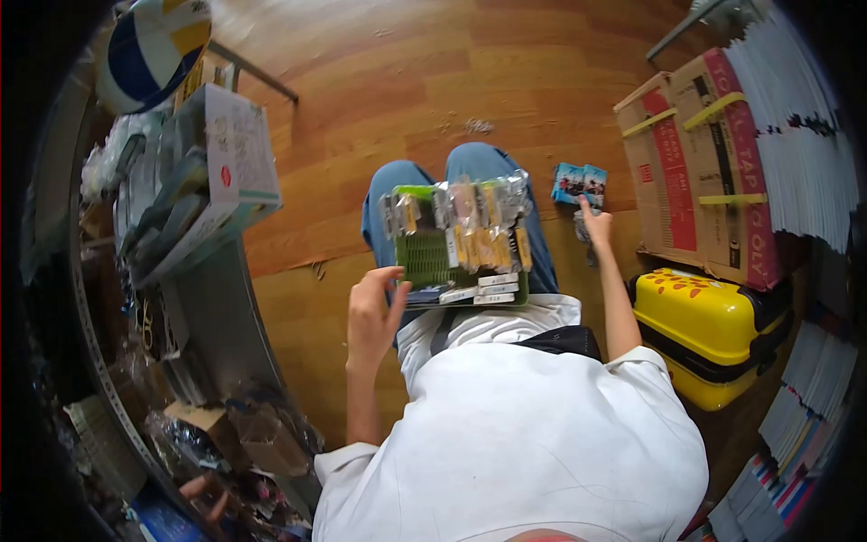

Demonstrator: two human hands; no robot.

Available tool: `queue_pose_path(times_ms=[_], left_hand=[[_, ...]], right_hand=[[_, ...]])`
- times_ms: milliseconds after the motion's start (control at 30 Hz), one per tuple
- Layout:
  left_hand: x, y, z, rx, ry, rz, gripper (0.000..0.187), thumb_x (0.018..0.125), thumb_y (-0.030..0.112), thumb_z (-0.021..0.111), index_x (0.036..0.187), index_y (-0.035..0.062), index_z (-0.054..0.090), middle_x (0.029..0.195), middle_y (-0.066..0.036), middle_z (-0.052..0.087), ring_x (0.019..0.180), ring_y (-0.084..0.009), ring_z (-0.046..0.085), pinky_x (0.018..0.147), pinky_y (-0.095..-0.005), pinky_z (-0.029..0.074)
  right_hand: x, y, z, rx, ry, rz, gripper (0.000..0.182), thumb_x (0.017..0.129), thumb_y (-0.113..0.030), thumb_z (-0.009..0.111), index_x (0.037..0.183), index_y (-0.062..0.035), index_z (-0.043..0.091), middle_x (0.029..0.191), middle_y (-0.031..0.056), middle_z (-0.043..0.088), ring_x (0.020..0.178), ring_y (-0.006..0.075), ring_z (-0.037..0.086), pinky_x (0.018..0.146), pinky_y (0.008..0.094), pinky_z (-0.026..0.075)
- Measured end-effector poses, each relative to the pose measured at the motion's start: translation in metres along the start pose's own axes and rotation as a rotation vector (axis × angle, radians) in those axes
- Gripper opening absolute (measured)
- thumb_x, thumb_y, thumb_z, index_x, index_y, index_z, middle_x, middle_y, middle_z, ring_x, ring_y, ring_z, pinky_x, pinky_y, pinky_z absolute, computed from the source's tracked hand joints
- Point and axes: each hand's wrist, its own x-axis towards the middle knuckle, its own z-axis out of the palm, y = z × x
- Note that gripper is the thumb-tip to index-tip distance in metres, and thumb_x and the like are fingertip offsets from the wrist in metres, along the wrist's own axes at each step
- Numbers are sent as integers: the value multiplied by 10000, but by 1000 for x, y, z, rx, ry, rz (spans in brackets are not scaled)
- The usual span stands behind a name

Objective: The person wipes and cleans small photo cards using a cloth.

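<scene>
A green slatted basket (424, 262) rests on the lap, filled with several small clear-wrapped packets (474, 217) in silver and yellow. Small white boxes (497, 289) lie along its near edge. At the basket's near left corner is my left hand (368, 312), thumb and fingers apart, with nothing visible in it. To the right of the knees, my right hand (596, 224) grips the near edge of blue picture packets (578, 183). Its thumb lies on top and the other fingers are mostly hidden. Something greyish shows beside that hand, too small to make out.
A yellow case (695, 316) and a taped cardboard box (691, 172) stand at the right, beside stacked paper (795, 135). On the left, a metal shelf (230, 316) holds a white box (239, 149), a ball (149, 54) and bagged goods. Small scraps (479, 126) lie on the wooden floor.
</scene>
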Motion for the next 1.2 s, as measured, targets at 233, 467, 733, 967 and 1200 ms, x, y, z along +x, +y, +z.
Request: queue_pose_path(times_ms=[233,467,733,967,1200], left_hand=[[3,-24,-7,308,-365,384,338,834,277,700,1094,72,630,1070,-26,617,1010,-206,541,869,-362,393],[12,-28,2,352,-359,473,296,841,291,678,1062,98,644,1056,-15,617,997,-194,539,896,-352,376],[16,-28,-17,196,-310,509,131,817,157,712,903,80,649,856,-23,634,793,-181,583,819,-332,387],[15,-26,-41,-121,-202,313,125,801,83,733,877,24,654,794,-61,634,739,-191,590,728,-297,417],[26,-18,-29,-481,-233,-88,109,831,78,728,848,-3,656,760,-8,622,681,-75,554,582,-226,413]], right_hand=[[-67,-6,-105,-281,-402,62,981,772,-803,447,855,150,664,884,326,650,938,386,654,878,408,464],[-119,-81,-160,140,-484,41,573,900,-536,588,648,-22,600,602,-49,491,554,38,402,524,229,335],[-155,-223,-167,139,-598,-547,482,947,-437,557,803,7,674,640,7,559,604,69,477,567,243,397],[-213,-283,-123,-48,-1098,-987,608,811,-531,683,1153,-30,639,894,155,701,813,236,685,756,329,526],[-250,-285,-83,-132,-1360,-945,442,891,-408,640,1119,-29,662,941,160,690,841,253,650,748,330,493]])
